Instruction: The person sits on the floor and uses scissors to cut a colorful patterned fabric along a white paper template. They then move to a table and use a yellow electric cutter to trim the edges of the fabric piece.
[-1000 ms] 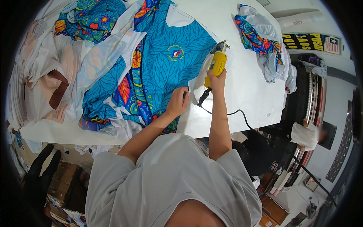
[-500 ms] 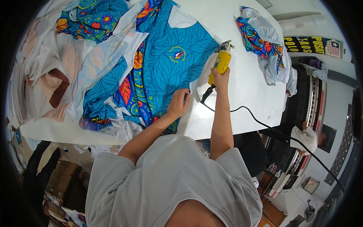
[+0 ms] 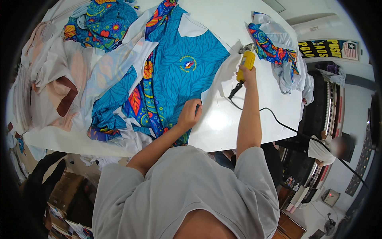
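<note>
My right hand (image 3: pixel 247 75) is closed round the yellow body of a handheld electric fabric cutter (image 3: pixel 247 60). The cutter's metal head points away from me, over the white tabletop, apart from the cloth's right edge. A teal leaf-patterned fabric panel (image 3: pixel 179 81) with a round emblem lies flat to its left; its neckline is cut in a curve. At the panel's lower right edge rests my left hand (image 3: pixel 190 114), fingers curled in; whatever is between them is hidden. The cutter's black cord (image 3: pixel 274 115) trails off to the right.
White and peach fabric pieces (image 3: pixel 55 85) heap on the table's left side. A crumpled floral bundle (image 3: pixel 105 24) lies at the far left, and offcuts (image 3: pixel 274 51) at the far right. Beyond the table's right edge is a person in a white shirt (image 3: pixel 321 150).
My right hand has carried the cutter rightward, away from the panel's edge. The left hand stays by the cloth's lower right edge. The whole view has shifted slightly.
</note>
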